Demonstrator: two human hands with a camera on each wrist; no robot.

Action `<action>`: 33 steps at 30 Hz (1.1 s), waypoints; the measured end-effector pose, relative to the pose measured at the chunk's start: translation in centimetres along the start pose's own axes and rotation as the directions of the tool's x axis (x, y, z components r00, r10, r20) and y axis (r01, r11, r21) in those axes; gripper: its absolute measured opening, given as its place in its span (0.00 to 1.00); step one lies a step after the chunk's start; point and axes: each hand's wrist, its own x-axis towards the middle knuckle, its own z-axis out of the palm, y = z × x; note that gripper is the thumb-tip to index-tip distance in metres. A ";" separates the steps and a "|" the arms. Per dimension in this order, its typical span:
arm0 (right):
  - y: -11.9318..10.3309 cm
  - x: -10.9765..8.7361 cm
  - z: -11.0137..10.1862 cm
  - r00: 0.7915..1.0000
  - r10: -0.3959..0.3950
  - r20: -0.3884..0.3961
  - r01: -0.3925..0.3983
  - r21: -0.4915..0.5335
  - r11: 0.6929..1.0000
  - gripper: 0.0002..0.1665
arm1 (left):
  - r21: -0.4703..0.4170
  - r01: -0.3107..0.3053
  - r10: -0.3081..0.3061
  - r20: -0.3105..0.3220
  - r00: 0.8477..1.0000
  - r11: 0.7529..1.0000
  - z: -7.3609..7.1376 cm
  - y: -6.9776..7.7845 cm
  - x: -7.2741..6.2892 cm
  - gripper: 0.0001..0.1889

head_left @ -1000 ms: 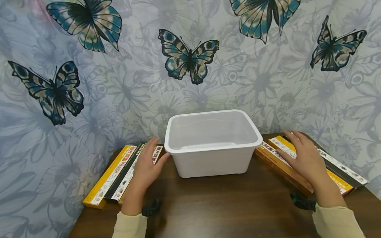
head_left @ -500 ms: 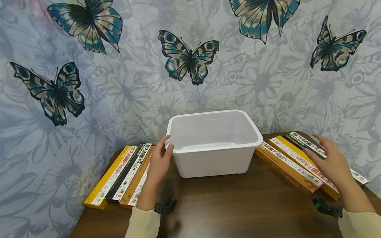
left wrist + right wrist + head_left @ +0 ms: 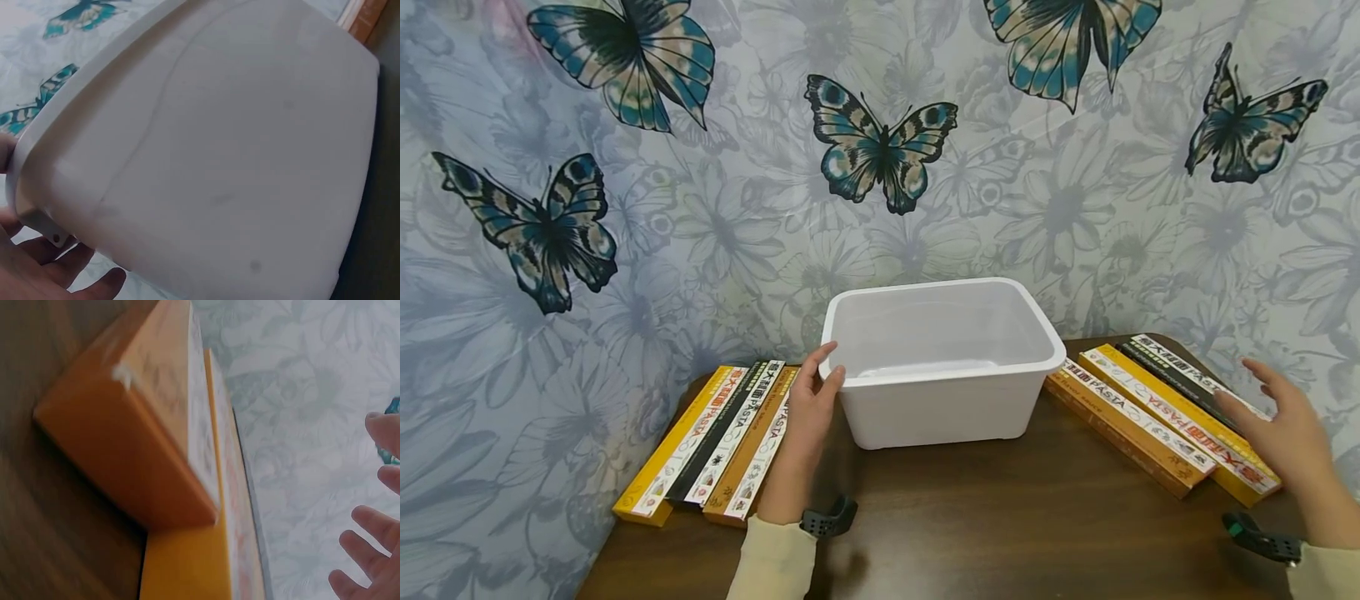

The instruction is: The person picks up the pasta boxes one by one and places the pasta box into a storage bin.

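A white plastic tub [image 3: 936, 408] stands on the brown table, its open top upward. My left hand [image 3: 811, 412] grips its left rim, with the thumb at the front corner. In the left wrist view, fingers [image 3: 69, 265] curl beneath the rim of the tub [image 3: 219, 137]. Over the pasta boxes on the right, my right hand [image 3: 1285, 425] hovers with spread, relaxed fingers and nothing in it. Closest to it are a black pasta box [image 3: 1180, 367] and a yellow pasta box [image 3: 1180, 417]. The right wrist view shows its fingers [image 3: 365, 553] apart from the boxes.
An orange-brown pasta box [image 3: 1127, 433] lies right of the tub. Left of it lie yellow [image 3: 662, 467], black [image 3: 715, 450] and brown [image 3: 737, 492] pasta boxes side by side. A butterfly-patterned wall covering [image 3: 737, 208] rises behind the table [image 3: 955, 525].
My left hand has moved right from above the left boxes onto the tub's rim. My right hand has drawn away to the right, uncovering the right-hand boxes. The tub stays in place.
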 end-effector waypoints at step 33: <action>7.0 0.0 0.6 0.977 0.210 0.041 -0.201 -0.159 0.967 0.49 | -0.037 -0.018 0.018 0.009 1.000 0.999 -0.4 -0.5 0.2 0.24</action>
